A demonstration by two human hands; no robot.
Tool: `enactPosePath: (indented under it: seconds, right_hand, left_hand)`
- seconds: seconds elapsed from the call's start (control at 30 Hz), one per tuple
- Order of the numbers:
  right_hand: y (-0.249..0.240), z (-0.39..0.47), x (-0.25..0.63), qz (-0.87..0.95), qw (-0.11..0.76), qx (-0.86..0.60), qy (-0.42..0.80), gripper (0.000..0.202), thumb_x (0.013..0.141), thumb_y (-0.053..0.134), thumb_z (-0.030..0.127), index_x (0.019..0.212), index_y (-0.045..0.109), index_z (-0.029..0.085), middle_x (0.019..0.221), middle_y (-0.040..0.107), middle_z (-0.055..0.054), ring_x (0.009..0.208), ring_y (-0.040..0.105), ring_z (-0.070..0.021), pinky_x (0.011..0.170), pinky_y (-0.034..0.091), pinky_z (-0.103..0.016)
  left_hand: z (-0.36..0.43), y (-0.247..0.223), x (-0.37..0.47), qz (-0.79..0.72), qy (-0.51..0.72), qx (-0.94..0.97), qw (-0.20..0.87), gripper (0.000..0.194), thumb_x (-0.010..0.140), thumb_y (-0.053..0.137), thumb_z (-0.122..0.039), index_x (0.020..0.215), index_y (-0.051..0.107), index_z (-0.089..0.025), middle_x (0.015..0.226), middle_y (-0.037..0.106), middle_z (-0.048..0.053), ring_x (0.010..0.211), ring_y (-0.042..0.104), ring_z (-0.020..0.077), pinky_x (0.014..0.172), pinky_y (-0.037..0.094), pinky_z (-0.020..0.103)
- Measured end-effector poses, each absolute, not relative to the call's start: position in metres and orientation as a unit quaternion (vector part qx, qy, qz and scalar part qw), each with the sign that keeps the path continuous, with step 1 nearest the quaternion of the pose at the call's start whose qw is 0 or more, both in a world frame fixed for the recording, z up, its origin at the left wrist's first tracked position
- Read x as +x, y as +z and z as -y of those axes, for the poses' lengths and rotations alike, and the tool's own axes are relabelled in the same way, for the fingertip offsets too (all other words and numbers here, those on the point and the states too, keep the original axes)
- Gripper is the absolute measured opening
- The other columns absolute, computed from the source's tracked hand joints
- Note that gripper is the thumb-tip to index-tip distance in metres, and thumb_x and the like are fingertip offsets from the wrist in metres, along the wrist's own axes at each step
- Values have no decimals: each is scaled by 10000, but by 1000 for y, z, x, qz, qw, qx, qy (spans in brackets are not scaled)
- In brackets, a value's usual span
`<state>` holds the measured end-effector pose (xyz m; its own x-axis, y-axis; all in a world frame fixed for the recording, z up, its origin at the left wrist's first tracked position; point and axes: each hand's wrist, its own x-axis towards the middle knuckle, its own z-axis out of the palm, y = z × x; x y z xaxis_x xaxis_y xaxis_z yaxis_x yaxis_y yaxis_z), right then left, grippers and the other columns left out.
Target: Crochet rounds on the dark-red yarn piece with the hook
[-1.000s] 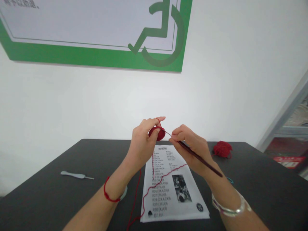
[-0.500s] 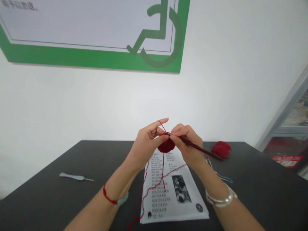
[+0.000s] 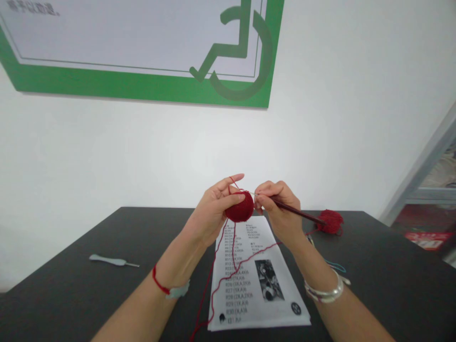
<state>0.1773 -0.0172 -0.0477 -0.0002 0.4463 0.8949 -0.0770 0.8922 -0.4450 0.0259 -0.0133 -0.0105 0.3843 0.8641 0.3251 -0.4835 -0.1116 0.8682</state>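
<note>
My left hand (image 3: pixel 215 209) pinches a round red crochet piece (image 3: pixel 241 209) between thumb and fingers. Red yarn (image 3: pixel 214 254) loops over its raised index finger and trails down past the wrist. Closed around a crochet hook with a dark wooden handle (image 3: pixel 297 211), my right hand (image 3: pixel 280 204) is just right of the piece. The hook's thin metal tip points left at the top edge of the work; whether it sits in a stitch I cannot make out. A loose yarn tail hangs from the piece over the printed sheets.
Printed pattern sheets (image 3: pixel 249 304) lie on the dark table (image 3: pixel 149 228) below my hands. A red yarn ball (image 3: pixel 331 222) is at the back right, near a light blue cord (image 3: pixel 337 266). A pale-handled hook (image 3: pixel 113 261) lies at left. Behind stands a white wall with a green-framed sign (image 3: pixel 142 88).
The right hand and hook have drawn slightly apart from the left hand. The crochet piece has tilted and shifted left, showing more of its rounded face.
</note>
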Motion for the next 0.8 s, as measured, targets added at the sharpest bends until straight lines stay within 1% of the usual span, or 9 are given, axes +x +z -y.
enactPosePath:
  seconds: [0.07,0.13,0.23,0.3,0.5,0.57,0.67,0.8]
  right_hand:
    - [-45,20,181,683,692,-138,186,99,869,606,168,834,551,242,787,551,30,569,499,-88,493,395,-240]
    - [-43,24,183,694,686,-155,152,112,862,610,144,844,565,246,812,564,22,586,500,-92,506,392,-250]
    - [-39,30,186,732,652,-178,85,136,853,608,115,837,582,248,830,579,11,640,504,-109,529,393,-262]
    - [-37,33,188,748,635,-179,74,143,849,610,107,827,589,246,822,578,9,659,508,-113,532,395,-262]
    - [-34,34,188,712,658,-143,198,103,847,639,144,826,606,240,823,573,17,552,520,-80,459,410,-240]
    - [-33,35,189,708,660,-140,209,89,839,652,158,818,612,235,815,577,16,543,525,-80,456,418,-240]
    - [-32,38,191,724,640,-158,202,86,833,660,162,807,617,232,823,596,8,563,526,-88,465,410,-245]
    - [-29,43,196,746,609,-175,206,111,815,676,133,782,626,227,848,619,0,597,540,-93,487,416,-249]
  left_hand:
    - [13,-9,23,-185,528,539,630,473,653,749,-108,1113,643,-148,658,596,-45,560,502,61,556,387,185]
    - [12,-6,20,-192,527,547,621,459,652,745,-113,1099,647,-143,644,590,-48,539,483,56,538,374,180]
    - [12,-3,16,-197,521,554,619,449,644,740,-117,1084,653,-139,627,576,-54,517,462,50,513,352,175]
    - [12,-1,14,-201,512,558,622,440,641,733,-116,1074,662,-138,624,571,-52,508,452,48,499,337,175]
    - [11,2,7,-194,478,574,636,377,622,726,-91,996,707,-129,614,559,-48,500,440,40,485,320,172]
    - [11,3,5,-192,471,579,637,367,625,726,-88,989,713,-131,603,557,-49,496,438,39,485,321,169]
    - [10,5,2,-200,455,588,639,358,627,728,-96,983,720,-137,601,571,-39,502,451,48,495,340,177]
    - [5,5,-5,-211,416,598,652,369,621,725,-123,989,725,-140,622,611,-10,541,510,81,542,395,208]
